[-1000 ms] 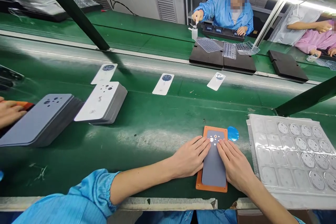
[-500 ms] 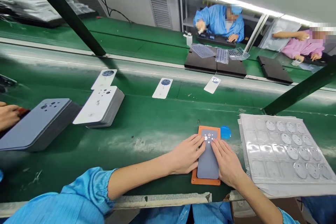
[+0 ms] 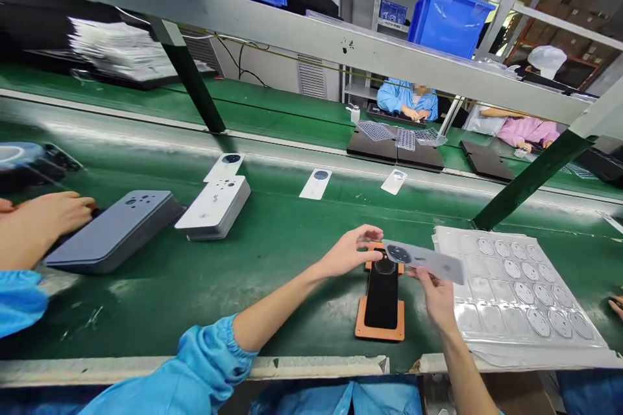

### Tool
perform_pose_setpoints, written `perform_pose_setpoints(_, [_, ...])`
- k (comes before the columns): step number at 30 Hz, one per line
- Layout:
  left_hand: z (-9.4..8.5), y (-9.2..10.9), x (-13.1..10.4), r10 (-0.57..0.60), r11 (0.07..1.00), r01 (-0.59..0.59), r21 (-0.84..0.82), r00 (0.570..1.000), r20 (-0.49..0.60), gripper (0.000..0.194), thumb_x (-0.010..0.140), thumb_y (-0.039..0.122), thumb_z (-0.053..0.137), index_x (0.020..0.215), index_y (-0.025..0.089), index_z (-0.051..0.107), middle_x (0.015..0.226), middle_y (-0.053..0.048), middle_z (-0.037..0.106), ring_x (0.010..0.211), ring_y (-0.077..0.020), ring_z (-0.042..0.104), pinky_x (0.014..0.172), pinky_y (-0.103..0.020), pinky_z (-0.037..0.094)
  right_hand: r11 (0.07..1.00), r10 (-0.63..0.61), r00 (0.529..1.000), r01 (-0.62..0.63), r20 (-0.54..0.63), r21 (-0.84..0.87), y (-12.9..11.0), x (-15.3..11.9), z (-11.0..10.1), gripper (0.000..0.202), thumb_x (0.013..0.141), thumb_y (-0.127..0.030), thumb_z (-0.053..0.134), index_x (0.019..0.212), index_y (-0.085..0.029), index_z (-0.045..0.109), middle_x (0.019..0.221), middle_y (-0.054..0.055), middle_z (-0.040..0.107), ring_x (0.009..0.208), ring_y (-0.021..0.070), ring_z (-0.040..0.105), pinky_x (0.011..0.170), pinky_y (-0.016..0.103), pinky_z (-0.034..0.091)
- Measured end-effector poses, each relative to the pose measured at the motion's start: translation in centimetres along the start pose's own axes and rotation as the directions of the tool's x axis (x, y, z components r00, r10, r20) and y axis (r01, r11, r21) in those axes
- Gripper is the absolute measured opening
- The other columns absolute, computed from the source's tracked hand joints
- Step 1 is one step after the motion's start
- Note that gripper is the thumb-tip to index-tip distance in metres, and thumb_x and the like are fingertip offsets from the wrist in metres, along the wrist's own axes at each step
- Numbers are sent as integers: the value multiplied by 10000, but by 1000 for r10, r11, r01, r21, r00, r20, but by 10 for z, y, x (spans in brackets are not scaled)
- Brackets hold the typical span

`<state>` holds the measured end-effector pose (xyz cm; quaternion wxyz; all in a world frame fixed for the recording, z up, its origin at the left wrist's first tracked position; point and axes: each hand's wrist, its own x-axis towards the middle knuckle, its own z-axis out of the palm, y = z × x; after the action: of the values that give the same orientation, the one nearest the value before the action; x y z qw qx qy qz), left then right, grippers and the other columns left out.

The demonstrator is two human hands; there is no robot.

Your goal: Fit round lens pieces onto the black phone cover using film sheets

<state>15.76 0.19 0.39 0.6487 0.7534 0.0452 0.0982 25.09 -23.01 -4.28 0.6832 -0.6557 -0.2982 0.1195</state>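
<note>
My right hand [image 3: 437, 295] grips the lower edge of a thin grey phone back panel [image 3: 433, 262] with a dark round camera area, lifted and tilted sideways. My left hand [image 3: 348, 251] is at the panel's left end, thumb and fingers curved apart; whether it touches the panel is unclear. Under the hands a black phone-shaped piece [image 3: 381, 298] lies on an orange fixture [image 3: 360, 329] near the bench's front edge. A clear tray [image 3: 491, 324] with round lens pieces in its pockets sits right of my right hand.
Left on the green bench are a stack of grey panels [image 3: 114, 227] and a stack of white panels [image 3: 214, 204]. Single white panels [image 3: 316, 189] lie farther back. Another person's hand [image 3: 61, 214] is at far left. A green post [image 3: 528, 185] rises behind the tray.
The grey panel is off the fixture and in my right hand, turned sideways, and the black piece now shows. My left hand has risen with its fingers parted. The camera view has tilted up.
</note>
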Motion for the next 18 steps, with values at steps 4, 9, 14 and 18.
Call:
perform_pose_setpoints(4, [40,28,-4,96,984,-95,-148,995,2,234,808,308,716,961,150,634,932,-57,702,830,-174,665,803,-320,536,803,233,972,-168,-42,572,-13,-3,7,268,827,-333,765,1070,-223,742,986,78,766,881,221,728,787,369,599])
perform_pose_setpoints(9, [67,49,-8,476,869,-460,181,878,-50,67,902,190,595,871,164,648,815,-33,671,738,-141,601,687,-263,479,594,263,965,-170,9,786,0,-9,1,169,733,-237,847,861,-311,765,956,-20,774,943,155,724,843,289,602])
perform_pose_setpoints(14, [74,47,-3,732,652,-699,294,681,-1,62,926,136,575,933,169,627,850,-56,703,772,-157,637,715,-277,518,515,307,948,-239,83,824,5,-9,-4,196,677,-264,888,808,-323,754,890,-47,764,865,115,725,784,223,609])
perform_pose_setpoints(18, [75,42,-1,822,533,-761,369,569,-14,118,912,86,554,963,169,621,864,-68,701,766,-162,639,719,-296,531,506,308,943,-277,130,817,3,-5,-3,209,660,-274,897,796,-317,743,874,-41,751,876,118,716,744,202,602])
